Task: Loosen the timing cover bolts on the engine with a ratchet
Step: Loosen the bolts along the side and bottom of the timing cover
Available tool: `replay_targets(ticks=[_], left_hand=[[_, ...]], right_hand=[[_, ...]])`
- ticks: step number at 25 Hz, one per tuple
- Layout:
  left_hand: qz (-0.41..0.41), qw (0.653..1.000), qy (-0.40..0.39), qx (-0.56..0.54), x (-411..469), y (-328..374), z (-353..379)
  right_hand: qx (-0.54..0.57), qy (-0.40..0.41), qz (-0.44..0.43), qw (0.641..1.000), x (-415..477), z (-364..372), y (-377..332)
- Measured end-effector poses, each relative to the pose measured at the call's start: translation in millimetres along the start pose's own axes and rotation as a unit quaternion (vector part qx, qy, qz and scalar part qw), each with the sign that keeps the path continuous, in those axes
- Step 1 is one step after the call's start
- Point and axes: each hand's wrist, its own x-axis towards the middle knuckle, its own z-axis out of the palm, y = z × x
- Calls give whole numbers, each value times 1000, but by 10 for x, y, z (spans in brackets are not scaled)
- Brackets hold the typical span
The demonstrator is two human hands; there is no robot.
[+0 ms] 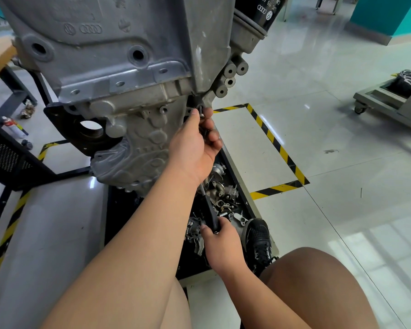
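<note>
A: Bolt (200,110) location?
B: Right at left fingertips (195,113), on the engine (128,67) edge, up past the timing cover (133,160). Mostly hidden behind left hand (195,143).
A: Finger state?
B: Left: curled round the ratchet (210,213) head end, pinching close by the bolt. Right hand (221,245): wrapped round the black handle end, thumb laid on it.
A: Long axis?
B: From left fingers down and back toward the body, ending in right fingers. Passes under the left wrist.
A: Nearer hand?
B: Left, at the bolt. Right well apart, on the lever end. Judged: steadying up top, swinging below.
A: Room to swing?
B: Open to the right of right fingers, over floor (318,115); shoe (259,238) just beside. To their left, forearm (140,233) close. Beneath, tray (121,217) full of loose parts, near the handle end. Probably short strokes, rightward.
A: Risk?
B: Slipping off the bolt; knuckles into the bosses (234,73) just above left fingers.
</note>
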Motion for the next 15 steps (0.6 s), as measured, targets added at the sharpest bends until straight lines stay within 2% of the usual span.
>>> replay_targets(ticks=[4,9,15], left_hand=[[-18,998,6,-55,23,-21,62],[-24,999,34,-3,63,-52,120],[-41,997,9,-68,54,-8,113]], right_hand=[[4,-1,-6,1000,0,4,11],[6,-5,-6,1000,5,20,18],[12,-6,0,1000,-1,28,8]])
